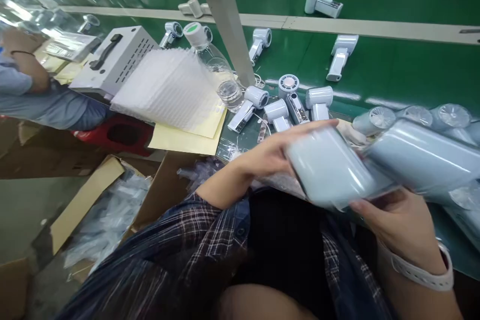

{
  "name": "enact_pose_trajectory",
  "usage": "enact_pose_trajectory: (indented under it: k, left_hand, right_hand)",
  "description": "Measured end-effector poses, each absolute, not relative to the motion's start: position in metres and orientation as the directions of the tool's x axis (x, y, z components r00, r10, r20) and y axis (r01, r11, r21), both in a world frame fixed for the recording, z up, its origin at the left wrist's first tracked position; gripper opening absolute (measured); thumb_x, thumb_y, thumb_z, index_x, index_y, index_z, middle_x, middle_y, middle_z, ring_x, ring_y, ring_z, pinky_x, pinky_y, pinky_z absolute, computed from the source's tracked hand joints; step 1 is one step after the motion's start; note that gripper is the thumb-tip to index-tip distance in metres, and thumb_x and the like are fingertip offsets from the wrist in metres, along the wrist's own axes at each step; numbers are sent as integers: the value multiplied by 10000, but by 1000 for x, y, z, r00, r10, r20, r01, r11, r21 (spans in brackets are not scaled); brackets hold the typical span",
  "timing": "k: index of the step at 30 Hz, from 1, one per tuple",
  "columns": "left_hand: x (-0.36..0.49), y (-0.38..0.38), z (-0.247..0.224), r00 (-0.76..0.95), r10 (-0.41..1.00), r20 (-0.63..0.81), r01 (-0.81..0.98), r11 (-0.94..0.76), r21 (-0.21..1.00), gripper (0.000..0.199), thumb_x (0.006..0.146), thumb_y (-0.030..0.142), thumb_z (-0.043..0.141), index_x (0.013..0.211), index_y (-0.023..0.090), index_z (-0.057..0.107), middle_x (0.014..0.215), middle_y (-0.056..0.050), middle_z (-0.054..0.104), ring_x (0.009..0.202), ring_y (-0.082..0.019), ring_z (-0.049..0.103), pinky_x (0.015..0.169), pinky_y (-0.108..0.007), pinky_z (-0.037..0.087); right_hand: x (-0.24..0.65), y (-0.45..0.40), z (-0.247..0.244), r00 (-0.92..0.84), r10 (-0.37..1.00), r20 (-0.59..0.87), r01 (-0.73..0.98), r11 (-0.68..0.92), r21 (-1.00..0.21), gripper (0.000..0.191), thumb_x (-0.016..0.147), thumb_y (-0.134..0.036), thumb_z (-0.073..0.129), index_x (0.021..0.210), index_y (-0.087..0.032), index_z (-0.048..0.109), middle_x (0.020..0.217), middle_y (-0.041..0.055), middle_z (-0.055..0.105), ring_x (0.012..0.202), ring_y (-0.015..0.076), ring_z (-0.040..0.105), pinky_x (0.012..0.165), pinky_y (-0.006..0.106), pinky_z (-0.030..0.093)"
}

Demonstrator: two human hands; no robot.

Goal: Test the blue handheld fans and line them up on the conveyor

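Though apart, hands (268, 156) ahead of torso (287, 245).

Landmark: bottle (223, 77). Foam sheets (165, 90) left of bottle, on paper (189, 135); metal box (114, 57) farther left; open carton (108, 210) below, left.

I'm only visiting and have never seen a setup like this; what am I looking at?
There is no robot here: one camera on a person's head looks down at their bare hands. The left hand and right hand hold a shiny pale-blue piece, blurred; a similar one is beside it. The green surface bears small pale-blue devices. Towards the left are a clear bottle, translucent sheets and a white box with a handle. Another person's arm shows at far left.
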State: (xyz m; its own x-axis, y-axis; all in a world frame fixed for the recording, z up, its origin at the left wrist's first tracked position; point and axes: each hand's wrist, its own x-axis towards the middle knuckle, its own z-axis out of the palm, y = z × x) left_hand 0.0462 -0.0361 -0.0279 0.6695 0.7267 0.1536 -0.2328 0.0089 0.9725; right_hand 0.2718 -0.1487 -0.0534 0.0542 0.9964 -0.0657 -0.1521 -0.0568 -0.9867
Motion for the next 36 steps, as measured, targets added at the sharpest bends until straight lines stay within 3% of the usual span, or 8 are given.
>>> enact_pose_trajectory:
  k: [2,5,10,14,20,27,32,36]
  left_hand:
    - [55,-35,-39,547,830,113,-359,110,927,637,793,785,813,1051,206,753,1102,-100,766,1066,-267,759,1060,-485,617]
    - [74,-46,-53,560,827,50,-492,284,823,649,775,761,842,1057,211,642,914,-17,680,768,-160,687,787,-361,651]
    - [93,-68,-52,705,706,72,-442,357,823,518,775,414,936,1061,211,556,903,10,632,756,-128,657,710,-285,578]
    - [92,-71,-54,691,719,69,-433,335,837,530,806,391,909,1109,220,510,966,14,627,765,-132,661,727,-312,575]
    - [81,-69,-58,711,692,127,-446,304,842,503,869,324,875,1178,218,492,1066,-19,643,865,-146,712,774,-308,605]
    - [69,-69,-55,738,659,145,-436,302,848,467,931,341,832,1207,201,482,952,-17,693,844,-152,730,838,-334,611]
    - [71,-67,-65,689,724,36,-393,332,857,590,837,436,906,1165,220,466,1013,-13,676,820,-164,719,783,-348,604]
    - [71,-66,-70,633,774,33,-429,314,847,577,819,426,909,1121,221,463,1020,16,620,773,-129,679,729,-315,581]
  right_hand:
    - [278,-149,-53,150,985,-80,-209,-48,-977,489,801,-319,949,1244,-314,744,996,16,767,866,220,750,833,393,677]
    - [280,-144,-54,237,960,-149,-380,-50,-923,425,817,-394,927,1194,-315,746,984,-8,728,837,161,710,754,285,657]
    - [280,-150,-56,158,973,-169,-431,-86,-898,310,863,-436,874,1112,-272,788,1117,50,778,912,191,753,773,308,677]
    - [279,-156,-57,104,984,-146,-433,-87,-897,323,875,-420,878,1156,-297,778,1121,49,794,884,210,770,779,364,692]
    - [272,-152,-57,108,985,-132,-403,-78,-912,363,873,-434,883,1194,-302,777,1094,39,788,849,200,750,711,331,669]
    - [258,-144,-65,108,984,-140,-367,-91,-926,325,896,-432,860,1172,-296,755,1056,23,758,842,191,713,742,334,654]
    - [252,-141,-66,127,974,-186,-400,-121,-909,408,864,-457,873,1218,-301,744,1092,34,770,823,207,719,787,401,679]
    - [252,-143,-64,117,972,-206,-412,-141,-900,339,843,-439,871,1122,-272,775,1025,42,769,774,199,710,683,347,661]
